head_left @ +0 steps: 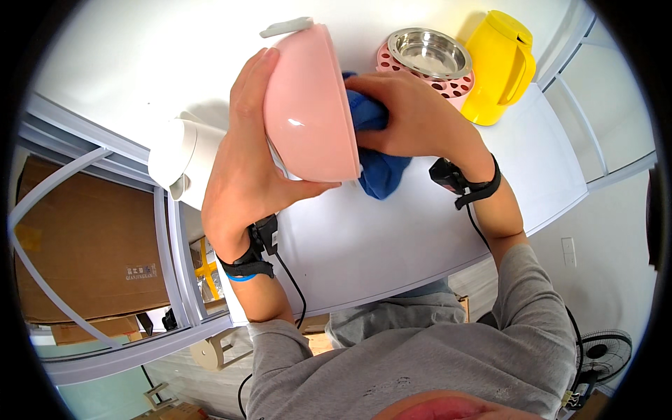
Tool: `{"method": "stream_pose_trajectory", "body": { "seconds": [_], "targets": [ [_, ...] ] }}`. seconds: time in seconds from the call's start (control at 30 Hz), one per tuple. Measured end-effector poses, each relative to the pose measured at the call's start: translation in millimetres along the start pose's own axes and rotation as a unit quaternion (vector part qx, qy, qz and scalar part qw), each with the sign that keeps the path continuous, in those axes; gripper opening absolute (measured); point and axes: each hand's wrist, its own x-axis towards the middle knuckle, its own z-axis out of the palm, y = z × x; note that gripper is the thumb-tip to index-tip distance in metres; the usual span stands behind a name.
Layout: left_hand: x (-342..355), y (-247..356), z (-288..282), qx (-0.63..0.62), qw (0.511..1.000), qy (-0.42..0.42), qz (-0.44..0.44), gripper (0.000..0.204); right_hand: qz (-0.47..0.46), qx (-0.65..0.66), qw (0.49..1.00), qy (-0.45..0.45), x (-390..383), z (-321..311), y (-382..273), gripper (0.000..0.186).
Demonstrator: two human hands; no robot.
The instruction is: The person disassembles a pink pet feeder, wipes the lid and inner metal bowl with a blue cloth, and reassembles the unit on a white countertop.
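Jug (pixel 495 70), dish (pixel 430 57) right of bowl (pixel 308 105)

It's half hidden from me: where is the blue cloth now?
In the head view, just right of centre: the right hand grips the blue cloth at the rim of the pink bowl.

Pretty bright room tbh. White bench (pixel 392 238) up front, plain white wall (pixel 616 245) on the right with a little wall plate (pixel 568 252), black fan (pixel 605 353) near right, big cardboard box (pixel 91 238) behind pale framing (pixel 163 252) left, greyish floor (pixel 217 385).
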Motion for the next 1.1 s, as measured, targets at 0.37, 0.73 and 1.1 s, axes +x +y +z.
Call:
{"method": "stream_pose_trajectory", "body": {
  "seconds": [0.37,0.73,1.1],
  "targets": [
    [-1,1,-2,-0.039,0.999,-0.016,0.011,0.157,-0.018,0.169,0.982,0.084,-5,-20,-8,0.062],
    [-3,5,-3,-0.019,1.000,-0.016,0.013,0.158,-0.039,-0.005,0.991,0.129,2,11,0,0.061],
    [-1,8,-13,-0.021,0.998,0.003,-0.055,0.162,-0.124,0.137,0.983,-0.006,-5,-28,2,0.051]
  ]
}}
